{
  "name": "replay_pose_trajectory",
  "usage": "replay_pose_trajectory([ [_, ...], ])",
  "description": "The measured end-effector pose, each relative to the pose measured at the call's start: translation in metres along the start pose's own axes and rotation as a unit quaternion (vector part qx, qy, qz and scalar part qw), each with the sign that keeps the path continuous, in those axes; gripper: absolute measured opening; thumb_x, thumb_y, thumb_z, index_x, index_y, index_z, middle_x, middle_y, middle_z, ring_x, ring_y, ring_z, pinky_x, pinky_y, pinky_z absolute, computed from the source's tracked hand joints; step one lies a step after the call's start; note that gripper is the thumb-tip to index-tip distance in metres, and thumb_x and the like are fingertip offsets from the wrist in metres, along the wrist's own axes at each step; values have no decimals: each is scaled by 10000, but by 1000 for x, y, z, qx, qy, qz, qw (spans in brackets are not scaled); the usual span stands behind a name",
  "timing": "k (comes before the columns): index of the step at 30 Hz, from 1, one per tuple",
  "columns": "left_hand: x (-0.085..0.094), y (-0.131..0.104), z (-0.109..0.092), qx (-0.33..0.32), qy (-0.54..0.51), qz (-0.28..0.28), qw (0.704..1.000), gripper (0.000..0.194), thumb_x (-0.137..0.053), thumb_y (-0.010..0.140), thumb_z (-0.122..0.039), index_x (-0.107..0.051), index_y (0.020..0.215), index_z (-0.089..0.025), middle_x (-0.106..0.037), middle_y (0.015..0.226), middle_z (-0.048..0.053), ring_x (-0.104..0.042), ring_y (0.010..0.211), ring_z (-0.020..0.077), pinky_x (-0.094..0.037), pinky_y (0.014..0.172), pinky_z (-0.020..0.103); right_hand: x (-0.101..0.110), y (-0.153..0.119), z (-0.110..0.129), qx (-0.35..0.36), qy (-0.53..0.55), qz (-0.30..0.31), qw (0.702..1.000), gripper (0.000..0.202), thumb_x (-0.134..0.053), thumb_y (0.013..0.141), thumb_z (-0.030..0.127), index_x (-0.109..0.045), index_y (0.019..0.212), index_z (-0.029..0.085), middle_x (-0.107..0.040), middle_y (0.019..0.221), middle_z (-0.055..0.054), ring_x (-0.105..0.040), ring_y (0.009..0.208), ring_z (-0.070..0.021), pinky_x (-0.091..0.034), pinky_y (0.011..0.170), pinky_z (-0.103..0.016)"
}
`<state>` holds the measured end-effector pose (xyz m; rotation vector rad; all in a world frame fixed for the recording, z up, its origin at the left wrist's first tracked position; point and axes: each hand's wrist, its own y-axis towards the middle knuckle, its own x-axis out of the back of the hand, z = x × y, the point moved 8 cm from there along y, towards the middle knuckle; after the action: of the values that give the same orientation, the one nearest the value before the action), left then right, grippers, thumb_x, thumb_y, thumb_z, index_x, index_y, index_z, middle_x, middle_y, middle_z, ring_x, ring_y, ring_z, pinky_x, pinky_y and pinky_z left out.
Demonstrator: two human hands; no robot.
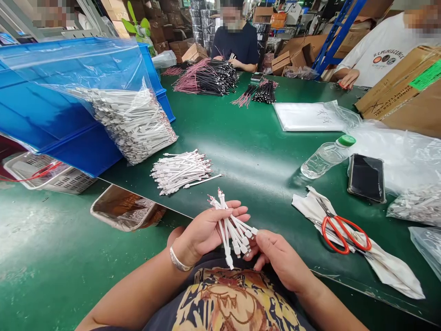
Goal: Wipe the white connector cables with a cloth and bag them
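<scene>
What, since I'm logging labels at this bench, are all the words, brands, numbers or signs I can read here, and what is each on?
"REMINISCENCE": on the white shirt at right.
Too unclear to quote: the black print on the box.
Too blurred: the marks on the box's green label.
Not legible: the dark scrawl on the white pack.
I can make out no other text.

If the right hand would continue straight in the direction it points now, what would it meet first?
Most likely the white cables fanned in the left hand; the right hand appears to pinch one of them at its end. Depth is hard to judge from this view.
</scene>
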<state>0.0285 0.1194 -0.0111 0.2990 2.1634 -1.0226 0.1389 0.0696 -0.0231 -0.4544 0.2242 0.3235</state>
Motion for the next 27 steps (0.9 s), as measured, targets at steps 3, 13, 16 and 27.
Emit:
replay_pose_trajectory([
  [3,-1,1,0,-5,-4,1,1000,266,-513,796,-61,-562,1055,-96,-666,1016,134,-642,938,245,-467,875,440,-9,-1,-2,-14,20,21,999,285,-637,786,366,-585,1008,195,-617,885,-19,-567,801,-133,-470,539,-180],
  [13,-1,0,0,-2,-16,4,1000,259,-518,798,-60,-564,1050,-101,-669,1009,118,-641,928,230,-473,863,414,0,1,-3,-6,12,-51,999,342,-499,859,452,-610,927,136,-607,781,-35,-551,712,-124,-489,578,-235],
  [16,-1,0,-1,-12,-18,8,1000,273,-514,804,-68,-558,1071,-102,-661,1033,121,-634,944,233,-472,860,420,-11,0,-8,-44,22,-4,999,329,-550,831,444,-603,883,124,-625,787,-49,-584,705,-129,-469,550,-214],
  [27,-3,1,-5,-36,-39,9,999,301,-490,819,-65,-542,1111,-112,-644,1072,108,-632,945,214,-489,825,377,-23,2,-14,-64,75,24,995,331,-671,754,358,-573,992,148,-598,828,-19,-578,701,-109,-458,502,-175],
])
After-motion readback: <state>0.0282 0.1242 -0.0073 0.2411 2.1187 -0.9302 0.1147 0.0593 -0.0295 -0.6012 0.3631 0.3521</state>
